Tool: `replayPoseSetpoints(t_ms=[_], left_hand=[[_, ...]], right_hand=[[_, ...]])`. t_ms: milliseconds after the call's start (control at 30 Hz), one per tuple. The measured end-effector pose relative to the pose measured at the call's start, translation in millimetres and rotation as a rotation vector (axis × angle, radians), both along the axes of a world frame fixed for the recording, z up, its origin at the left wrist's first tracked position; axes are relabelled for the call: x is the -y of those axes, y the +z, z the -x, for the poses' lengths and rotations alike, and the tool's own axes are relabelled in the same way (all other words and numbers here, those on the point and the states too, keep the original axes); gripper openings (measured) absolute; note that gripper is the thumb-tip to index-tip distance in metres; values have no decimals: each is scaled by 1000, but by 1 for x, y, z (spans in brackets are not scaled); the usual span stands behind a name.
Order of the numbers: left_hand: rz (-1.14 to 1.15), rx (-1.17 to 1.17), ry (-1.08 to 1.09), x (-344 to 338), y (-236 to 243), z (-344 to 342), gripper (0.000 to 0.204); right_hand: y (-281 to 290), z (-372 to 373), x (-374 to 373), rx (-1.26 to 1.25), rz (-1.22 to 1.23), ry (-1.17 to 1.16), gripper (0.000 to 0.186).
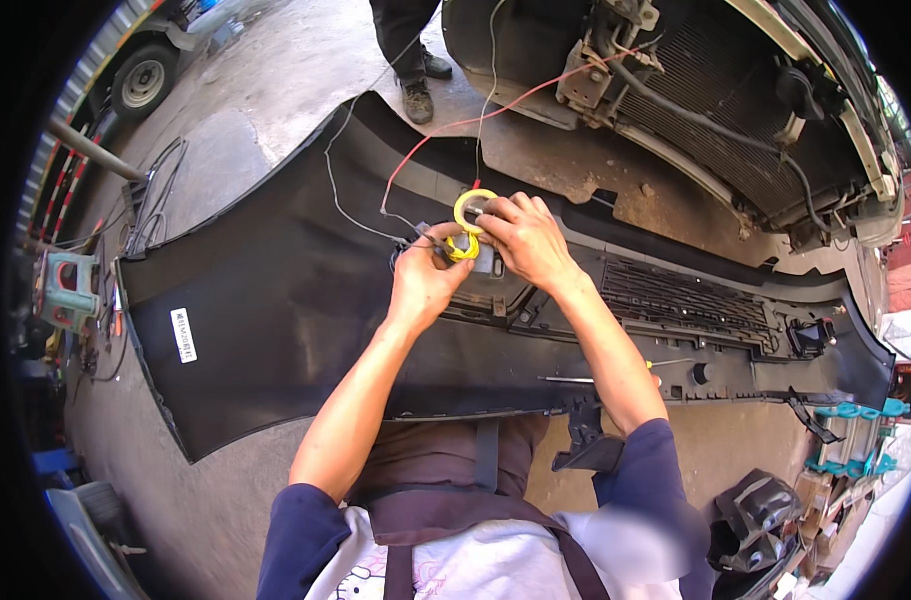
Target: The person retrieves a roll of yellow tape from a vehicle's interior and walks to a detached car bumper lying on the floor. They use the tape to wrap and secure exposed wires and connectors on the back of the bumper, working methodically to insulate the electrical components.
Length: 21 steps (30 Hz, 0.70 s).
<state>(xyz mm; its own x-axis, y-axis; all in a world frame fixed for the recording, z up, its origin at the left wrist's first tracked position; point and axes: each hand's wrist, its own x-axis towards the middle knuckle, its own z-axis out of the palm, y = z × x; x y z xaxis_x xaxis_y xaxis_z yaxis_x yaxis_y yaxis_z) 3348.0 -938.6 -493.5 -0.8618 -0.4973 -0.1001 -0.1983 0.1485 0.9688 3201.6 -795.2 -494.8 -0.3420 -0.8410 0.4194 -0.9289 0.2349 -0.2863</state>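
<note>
Head view puts the stripped front of a car [715,110] above everything else, its radiator grid and bare brackets exposed at the upper right, and below it a long black bumper cover [295,290] lies on the concrete floor [275,70], stretching from the left edge across to the right. You are working at the middle of that bumper's upper edge, beside its slotted grille section [675,300]. A white label [183,334] sits on the bumper's left part. Another person's shoes [417,95] stand on the floor beyond the bumper. Your left hand [425,280] is curled closed around a small grey fitting [480,258] at the bumper's edge, thumb and fingers wrapped on it, with yellow tape wound at that spot. Your right hand [525,240] comes in from the other side, its fingers bent and pinched on the roll of yellow tape [474,208], which stands just above the fitting and touches your fingertips. A red wire [495,112] runs from the car's front down to the roll, and a thin white wire [337,190] loops across the bumper toward your left hand. A screwdriver [595,379] lies on the bumper's lower lip, near your right forearm. Teal and grey tools [855,440] sit at the right edge.
</note>
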Motion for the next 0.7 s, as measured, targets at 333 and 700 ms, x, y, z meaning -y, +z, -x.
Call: replayPoseSetpoints(t_ms=[333,700], left_hand=[[289,-221,-47,28,-8,21,51],[40,-17,-246,61,4,72,36]], right_hand=[[0,-2,2,99,119,-67,23],[-13,-16,9,83,254,-165,24]])
